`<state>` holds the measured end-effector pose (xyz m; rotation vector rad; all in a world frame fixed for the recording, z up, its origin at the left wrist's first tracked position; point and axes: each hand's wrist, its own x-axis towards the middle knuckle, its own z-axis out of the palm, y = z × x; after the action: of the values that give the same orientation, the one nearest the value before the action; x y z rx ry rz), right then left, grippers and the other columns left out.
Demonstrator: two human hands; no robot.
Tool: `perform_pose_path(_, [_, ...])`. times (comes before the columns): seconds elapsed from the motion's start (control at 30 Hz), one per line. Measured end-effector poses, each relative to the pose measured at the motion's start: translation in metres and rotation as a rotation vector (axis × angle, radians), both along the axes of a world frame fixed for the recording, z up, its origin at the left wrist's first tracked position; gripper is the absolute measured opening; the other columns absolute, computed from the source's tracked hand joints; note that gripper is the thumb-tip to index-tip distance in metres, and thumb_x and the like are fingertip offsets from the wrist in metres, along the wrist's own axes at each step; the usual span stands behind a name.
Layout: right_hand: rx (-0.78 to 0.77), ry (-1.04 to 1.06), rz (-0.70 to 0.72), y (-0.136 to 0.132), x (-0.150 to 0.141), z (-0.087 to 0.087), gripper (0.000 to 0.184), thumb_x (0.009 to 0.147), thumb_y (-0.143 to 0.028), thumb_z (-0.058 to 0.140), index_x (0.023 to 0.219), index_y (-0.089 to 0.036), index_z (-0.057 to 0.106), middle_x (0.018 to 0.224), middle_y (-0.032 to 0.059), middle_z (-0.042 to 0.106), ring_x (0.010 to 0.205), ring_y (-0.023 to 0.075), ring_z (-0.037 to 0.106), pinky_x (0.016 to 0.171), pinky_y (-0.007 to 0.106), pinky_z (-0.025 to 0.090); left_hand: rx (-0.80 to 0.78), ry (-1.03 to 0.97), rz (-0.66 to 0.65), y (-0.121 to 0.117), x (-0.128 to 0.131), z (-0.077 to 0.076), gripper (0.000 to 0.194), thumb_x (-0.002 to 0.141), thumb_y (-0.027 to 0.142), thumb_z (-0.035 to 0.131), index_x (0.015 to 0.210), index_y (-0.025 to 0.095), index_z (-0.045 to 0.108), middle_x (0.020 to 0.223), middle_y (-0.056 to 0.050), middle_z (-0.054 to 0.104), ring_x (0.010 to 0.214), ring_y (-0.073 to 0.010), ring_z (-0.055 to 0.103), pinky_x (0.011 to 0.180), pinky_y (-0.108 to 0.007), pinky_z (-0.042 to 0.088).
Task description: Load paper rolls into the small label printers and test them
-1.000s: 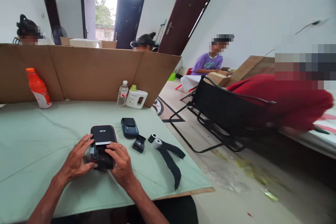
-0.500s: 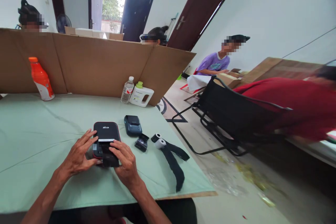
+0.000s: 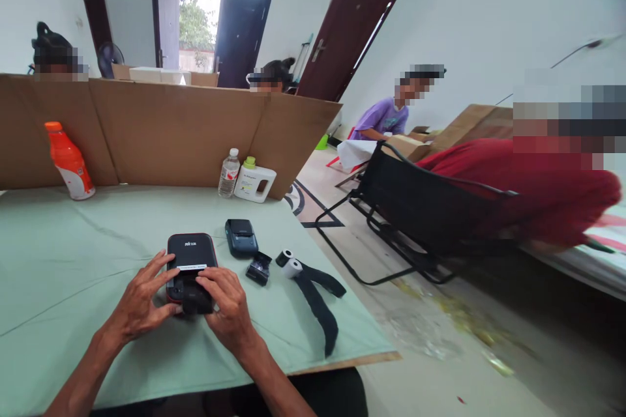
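Note:
A black portable printer with a red edge [image 3: 191, 246] lies flat on the cloth-covered table. A white strip crosses its top, and a black strip [image 3: 196, 304] hangs from its lower half over the near edge. My left hand [image 3: 141, 296] grips the printer's left side, thumb at the near edge and fingertips on top. On the other side my right hand [image 3: 227, 300] is closed at the black strip, its fingertips bent over the strip's right edge. Right of the printer sit a smaller dark-blue printer [image 3: 241, 238] and a small black part [image 3: 258, 269].
Two small rolls [image 3: 292, 268] with long black strips [image 3: 320, 319] lie near the table's right edge. An orange bottle [image 3: 68, 159], a clear bottle [image 3: 229, 174] and a white jug [image 3: 254, 184] stand before a cardboard screen [image 3: 171, 137]. A black chair [image 3: 430, 208] and other people are beyond.
The view has shifted slightly, with things lower and further left. The black strip looks shorter and more curled at the printer's near edge. Both hands stay on it. The person in red has moved.

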<state>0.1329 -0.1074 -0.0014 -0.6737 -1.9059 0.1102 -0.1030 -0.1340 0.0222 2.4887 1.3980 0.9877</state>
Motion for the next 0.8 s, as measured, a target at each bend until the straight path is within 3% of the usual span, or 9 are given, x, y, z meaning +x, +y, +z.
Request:
perform_pose_path(0.37, [0.008, 0.034, 0.020, -0.001, 0.002, 0.001, 0.046, 0.077, -0.001, 0.052, 0.114, -0.023, 0.068, 0.104, 0.0081, 0.074, 0.098, 0.0244, 0.070, 0.088, 0.044, 0.055, -0.046, -0.022, 0.024, 0.001, 0.005, 0.001, 0.060, 0.079, 0.033, 0.083, 0.133, 0.023, 0.059, 0.153, -0.015, 0.055, 0.148, -0.0357, 0.046, 0.118, -0.056, 0.046])
perform_pose_path(0.8, [-0.160, 0.108, 0.069, -0.001, 0.005, 0.009, 0.035, 0.086, -0.002, 0.056, 0.109, -0.023, 0.069, 0.100, 0.0062, 0.077, 0.095, 0.0233, 0.071, 0.087, 0.042, 0.054, -0.229, -0.171, -0.027, 0.012, -0.006, 0.010, 0.052, 0.087, 0.035, 0.074, 0.137, 0.026, 0.060, 0.163, -0.016, 0.040, 0.150, -0.0354, 0.041, 0.121, -0.059, 0.038])
